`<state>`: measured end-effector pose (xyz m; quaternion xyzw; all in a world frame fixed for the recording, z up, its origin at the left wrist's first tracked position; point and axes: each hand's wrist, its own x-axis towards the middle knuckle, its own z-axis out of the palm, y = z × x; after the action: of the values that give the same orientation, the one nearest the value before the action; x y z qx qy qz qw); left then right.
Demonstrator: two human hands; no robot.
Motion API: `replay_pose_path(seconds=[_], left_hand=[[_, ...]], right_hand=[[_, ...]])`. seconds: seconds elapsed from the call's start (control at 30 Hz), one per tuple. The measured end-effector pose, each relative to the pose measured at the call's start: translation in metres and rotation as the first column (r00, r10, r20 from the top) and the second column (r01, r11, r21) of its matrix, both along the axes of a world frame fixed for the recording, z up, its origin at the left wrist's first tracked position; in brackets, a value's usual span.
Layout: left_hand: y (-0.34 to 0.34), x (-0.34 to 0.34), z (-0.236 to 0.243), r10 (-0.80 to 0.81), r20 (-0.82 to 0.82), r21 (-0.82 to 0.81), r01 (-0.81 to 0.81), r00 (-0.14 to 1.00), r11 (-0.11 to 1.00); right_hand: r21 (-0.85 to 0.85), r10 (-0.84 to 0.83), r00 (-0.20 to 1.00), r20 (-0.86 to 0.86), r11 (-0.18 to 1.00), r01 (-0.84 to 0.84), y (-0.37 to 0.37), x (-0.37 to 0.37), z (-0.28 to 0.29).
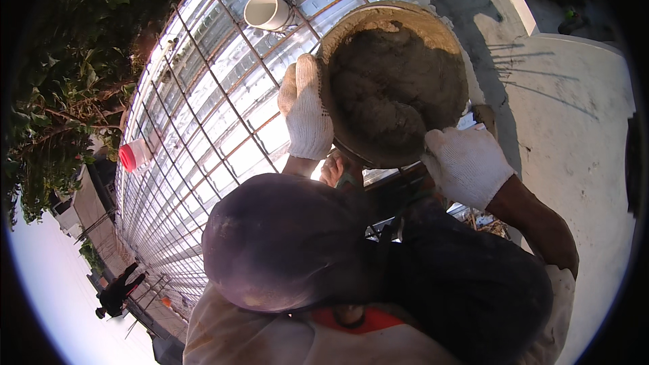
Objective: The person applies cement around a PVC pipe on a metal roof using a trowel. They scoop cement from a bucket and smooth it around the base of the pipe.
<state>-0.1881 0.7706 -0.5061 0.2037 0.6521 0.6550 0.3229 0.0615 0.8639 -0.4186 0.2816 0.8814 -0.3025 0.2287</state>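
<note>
A round bucket (pixel 326 118) of wet grey-brown mortar (pixel 385 67) stands in front of me, its rim caked. My left hand (pixel 308 108), in a white knit glove, is against the bucket's left side, with its fingers along the wall and rim. At the lower right rim my right hand (pixel 466 162), also gloved, is closed in a fist. A mortar-coated, rounded shape (pixel 407 118) lies in the mix close to this fist; it may be a trowel blade. What the right fingers close around is hidden.
A grid of steel bars (pixel 223 88) lies over shiny metal sheeting. A white cup-like container (pixel 266 11) and a red-and-white container (pixel 135 155) rest on it. To the right is a pale concrete surface (pixel 568 115). Another person (pixel 120 290) stands far left, below leafy trees (pixel 67 61).
</note>
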Motion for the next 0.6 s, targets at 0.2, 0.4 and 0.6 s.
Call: replay_pose_path(seconds=[0.2,0.4,0.6], left_hand=[[0.009,-0.008,0.0,0.087,0.289,-0.042,-0.078,0.954,0.996],[0.008,-0.043,-0.009,-0.088,0.281,-0.054,0.108,0.956,0.993],[0.007,-0.036,-0.007,-0.07,0.234,-0.079,0.09,0.97,0.993]], right_hand=[[-0.243,-0.169,0.982,-0.082,0.959,0.144,0.02,0.019,-0.001],[-0.358,-0.356,0.866,-0.352,0.906,0.227,0.028,0.043,-0.007],[-0.317,-0.625,0.654,-0.427,0.78,0.539,0.06,0.067,-0.009]])
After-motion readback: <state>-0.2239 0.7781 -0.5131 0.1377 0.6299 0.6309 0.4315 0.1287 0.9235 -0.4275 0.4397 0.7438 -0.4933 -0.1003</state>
